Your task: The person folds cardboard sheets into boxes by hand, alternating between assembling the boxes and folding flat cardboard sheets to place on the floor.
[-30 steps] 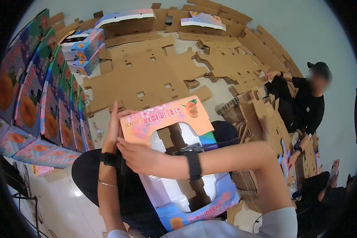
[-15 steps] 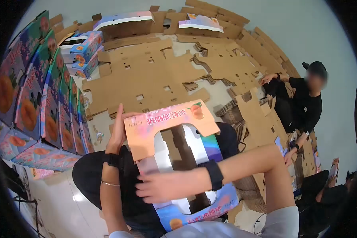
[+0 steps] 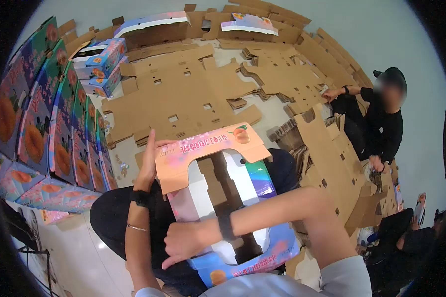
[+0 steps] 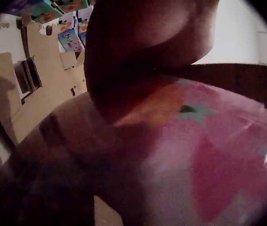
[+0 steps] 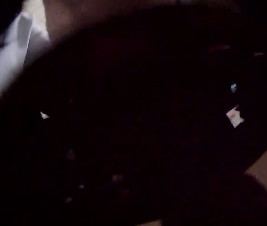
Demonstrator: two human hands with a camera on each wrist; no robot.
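A printed fruit carton (image 3: 213, 141) lies across the person's lap, its peach-coloured end panel away from the body and a long opening in its top. At the far left corner, the left hand (image 3: 150, 161) rests against the carton, one finger straight along its side. The left wrist view has part of that hand (image 4: 152, 33) close over the printed pink wall (image 4: 223, 155). The right hand (image 3: 189, 241) reaches across the opening to the left long side, fingers bent over the edge and thumb toward the body. Its fingertips are hidden, and the right wrist view is almost wholly dark.
Flat brown cardboard blanks (image 3: 168, 99) cover the floor ahead. Stacked cardboard (image 3: 327, 158) stands close on the right, near a seated person (image 3: 386, 121) in black. Finished cartons (image 3: 34, 133) form a tall row on the left, with smaller stacked cartons (image 3: 104, 59) beyond.
The right hand has moved from beside the left hand down along the carton's left side toward the body, its fingers now more bent. The left hand stays at the far corner.
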